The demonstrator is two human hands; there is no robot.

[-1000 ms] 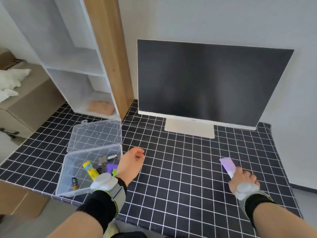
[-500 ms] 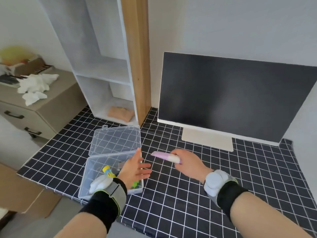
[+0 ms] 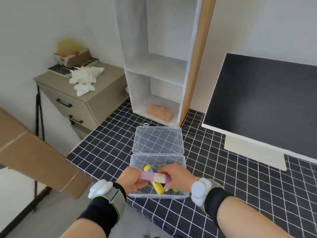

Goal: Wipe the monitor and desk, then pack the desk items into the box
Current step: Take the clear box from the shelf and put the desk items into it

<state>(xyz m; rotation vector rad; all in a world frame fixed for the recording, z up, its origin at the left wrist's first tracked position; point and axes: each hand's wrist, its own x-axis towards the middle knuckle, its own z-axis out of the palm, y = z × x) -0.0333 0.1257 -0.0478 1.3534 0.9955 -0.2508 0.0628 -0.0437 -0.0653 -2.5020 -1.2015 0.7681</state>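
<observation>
Tube point(image 3: 155, 177), lilac with cream band

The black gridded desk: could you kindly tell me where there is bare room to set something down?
Bare black gridded cloth lies between the clear plastic box and the white monitor stand, and left of the box's open lid. The box is crowded: left hand and right hand hold a purple tube there.
</observation>
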